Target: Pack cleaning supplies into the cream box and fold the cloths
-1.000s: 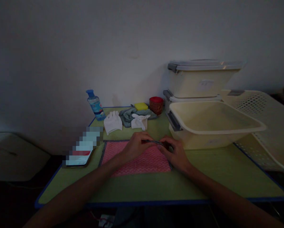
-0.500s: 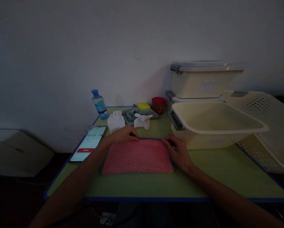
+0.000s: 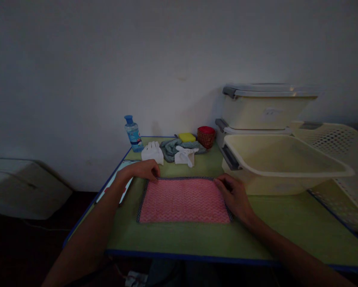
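A pink textured cloth (image 3: 184, 201) with a dark checked border lies flat on the green table (image 3: 179, 239) in front of me. At its far left corner, my left hand (image 3: 147, 170) is closed, pinching the edge. My right hand (image 3: 233, 195) pinches the far right corner between thumb and fingers. Just beyond the cloth lie two white gloves, one spread (image 3: 153, 153) and one crumpled (image 3: 185, 156), beside a grey-green cloth (image 3: 170, 148).
A phone (image 3: 127, 191) lies under my left forearm. Behind stand a blue bottle (image 3: 133, 135), a yellow sponge (image 3: 186, 137) and a red woven basket (image 3: 206, 139). On the right are an open cream bin (image 3: 265, 184), stacked lidded boxes (image 3: 265, 113) and a perforated basket (image 3: 331, 137).
My left hand has moved left along the cloth's far edge to its corner. The right hand keeps its place at the right corner. The view has shifted slightly.
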A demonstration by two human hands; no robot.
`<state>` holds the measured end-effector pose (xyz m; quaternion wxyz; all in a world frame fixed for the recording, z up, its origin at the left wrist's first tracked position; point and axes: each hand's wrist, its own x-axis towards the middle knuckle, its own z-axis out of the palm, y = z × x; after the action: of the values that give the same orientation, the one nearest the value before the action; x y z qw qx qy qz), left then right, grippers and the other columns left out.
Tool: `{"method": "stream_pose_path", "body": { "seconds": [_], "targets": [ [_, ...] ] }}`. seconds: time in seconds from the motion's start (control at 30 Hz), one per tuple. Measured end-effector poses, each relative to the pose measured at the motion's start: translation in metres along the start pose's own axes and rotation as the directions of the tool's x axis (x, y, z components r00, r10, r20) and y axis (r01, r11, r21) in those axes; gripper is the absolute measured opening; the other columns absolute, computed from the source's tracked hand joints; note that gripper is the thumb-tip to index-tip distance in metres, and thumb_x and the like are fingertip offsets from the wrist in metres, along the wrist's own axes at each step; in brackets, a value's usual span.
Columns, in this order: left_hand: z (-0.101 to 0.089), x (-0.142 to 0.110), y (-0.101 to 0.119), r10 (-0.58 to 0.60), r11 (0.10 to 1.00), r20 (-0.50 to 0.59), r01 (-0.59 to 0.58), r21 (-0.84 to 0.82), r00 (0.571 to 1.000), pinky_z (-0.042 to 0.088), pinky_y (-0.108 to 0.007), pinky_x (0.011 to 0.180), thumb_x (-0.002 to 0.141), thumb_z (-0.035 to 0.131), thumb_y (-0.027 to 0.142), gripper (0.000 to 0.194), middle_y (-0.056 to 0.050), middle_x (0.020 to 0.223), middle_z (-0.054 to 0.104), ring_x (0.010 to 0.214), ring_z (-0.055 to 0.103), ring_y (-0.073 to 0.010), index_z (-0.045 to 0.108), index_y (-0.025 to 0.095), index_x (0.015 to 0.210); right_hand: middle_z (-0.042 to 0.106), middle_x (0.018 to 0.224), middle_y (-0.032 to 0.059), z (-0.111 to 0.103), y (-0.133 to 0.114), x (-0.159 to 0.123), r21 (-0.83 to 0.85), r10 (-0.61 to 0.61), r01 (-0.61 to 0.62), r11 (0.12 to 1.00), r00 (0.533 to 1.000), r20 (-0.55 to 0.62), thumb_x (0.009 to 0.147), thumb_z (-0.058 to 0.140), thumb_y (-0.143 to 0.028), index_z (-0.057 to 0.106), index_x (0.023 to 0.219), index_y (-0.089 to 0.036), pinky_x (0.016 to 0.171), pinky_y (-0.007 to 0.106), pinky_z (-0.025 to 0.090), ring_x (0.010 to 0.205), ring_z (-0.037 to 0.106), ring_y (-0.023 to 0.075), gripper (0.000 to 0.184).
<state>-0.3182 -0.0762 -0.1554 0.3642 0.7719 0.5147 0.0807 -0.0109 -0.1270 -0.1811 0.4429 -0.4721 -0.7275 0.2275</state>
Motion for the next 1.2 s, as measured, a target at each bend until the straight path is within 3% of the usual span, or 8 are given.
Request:
{"method": "stream_pose_path", "body": {
  "seconds": [0.2, 0.5, 0.67, 1.2],
  "targets": [
    [-0.002, -0.003, 0.004, -0.006, 1.000, 0.038, 0.005, 0.023, 0.999, 0.037, -0.020, 0.051, 0.051, 0.065, 0.015, 0.006, 0.003, 0.052, 0.060, 0.053, 0.052, -0.0121, 0.064, 0.016, 0.057, 0.055, 0.056, 0.0009, 0.000, -0.001, 0.000, -0.011, 0.002, -0.002, 1.000, 1.000, -0.006, 0.079, 0.048, -0.035, 0.055, 0.063, -0.017, 0.048, 0.024, 0.038, 0.052, 0.050, 0.0136, 0.025],
    [-0.014, -0.013, 0.002, 0.036, 0.993, 0.075, -0.027, -0.111, 0.997, 0.035, -0.019, 0.051, 0.055, 0.069, 0.022, 0.011, 0.004, 0.053, 0.056, 0.052, 0.049, -0.0106, 0.060, 0.016, 0.060, 0.055, 0.057, 0.0014, -0.001, -0.002, 0.000, 0.003, 0.004, -0.004, 1.000, 1.000, -0.015, 0.079, 0.047, -0.035, 0.054, 0.062, -0.018, 0.049, 0.024, 0.040, 0.053, 0.051, 0.0142, 0.025],
    [-0.016, -0.013, -0.004, 0.020, 0.999, 0.079, -0.017, -0.041, 0.997, 0.035, -0.020, 0.053, 0.062, 0.063, 0.027, 0.013, 0.001, 0.058, 0.060, 0.055, 0.050, -0.0110, 0.065, 0.014, 0.064, 0.059, 0.059, 0.0023, 0.000, 0.000, 0.000, 0.016, 0.021, -0.021, 1.000, 1.000, 0.002, 0.078, 0.047, -0.036, 0.057, 0.065, -0.017, 0.052, 0.026, 0.043, 0.055, 0.054, 0.0156, 0.025],
    [-0.023, -0.022, 0.006, 0.009, 0.999, -0.190, -0.018, -0.048, 0.982, 0.038, -0.022, 0.057, 0.059, 0.069, 0.031, 0.019, 0.000, 0.061, 0.062, 0.060, 0.053, -0.0121, 0.065, 0.014, 0.064, 0.059, 0.062, 0.0023, 0.000, 0.002, 0.001, -0.013, -0.045, 0.045, 0.999, 0.999, 0.003, 0.080, 0.046, -0.032, 0.056, 0.069, -0.018, 0.054, 0.024, 0.044, 0.057, 0.054, 0.0144, 0.021]
  ]
}}
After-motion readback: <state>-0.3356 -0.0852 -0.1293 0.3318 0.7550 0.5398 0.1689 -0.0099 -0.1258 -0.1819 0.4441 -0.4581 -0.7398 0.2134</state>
